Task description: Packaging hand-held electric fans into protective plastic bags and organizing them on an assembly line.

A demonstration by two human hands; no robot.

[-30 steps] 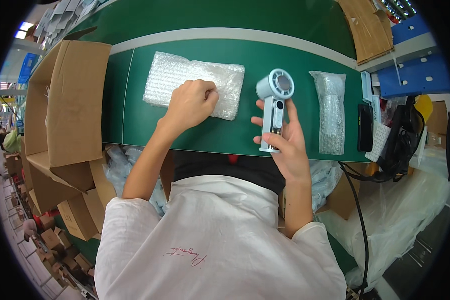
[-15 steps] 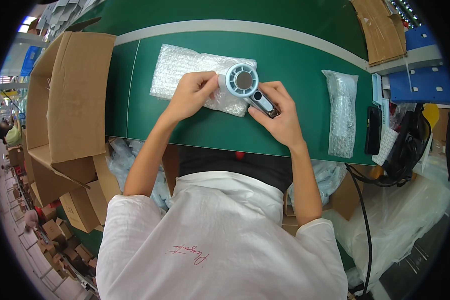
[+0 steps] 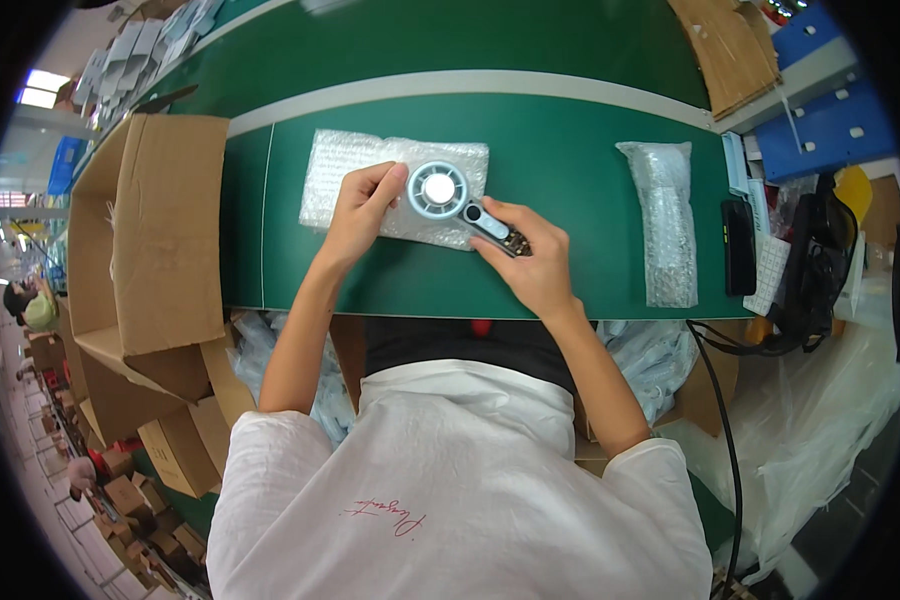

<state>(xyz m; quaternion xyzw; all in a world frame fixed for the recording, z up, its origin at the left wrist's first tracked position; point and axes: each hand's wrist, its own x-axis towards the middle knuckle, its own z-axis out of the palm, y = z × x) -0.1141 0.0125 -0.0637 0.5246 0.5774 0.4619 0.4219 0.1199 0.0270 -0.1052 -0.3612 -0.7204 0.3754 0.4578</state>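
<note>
head view: our right hand grips the fan, slanting up-left toward our curled left hand, whose hold we cannot tell.

Reference: green workbench. Beyond its pale edge strip, second green surface. Far left of bench: light floor; bright rectangular panel, window or lamp unclear. Right of bench: blue slotted panel.

The bare left hand is curled, thumb against bent fingers; right of those fingers, the bare right hand grips between thumb and fingers; bare forearms slant inward below.
</note>
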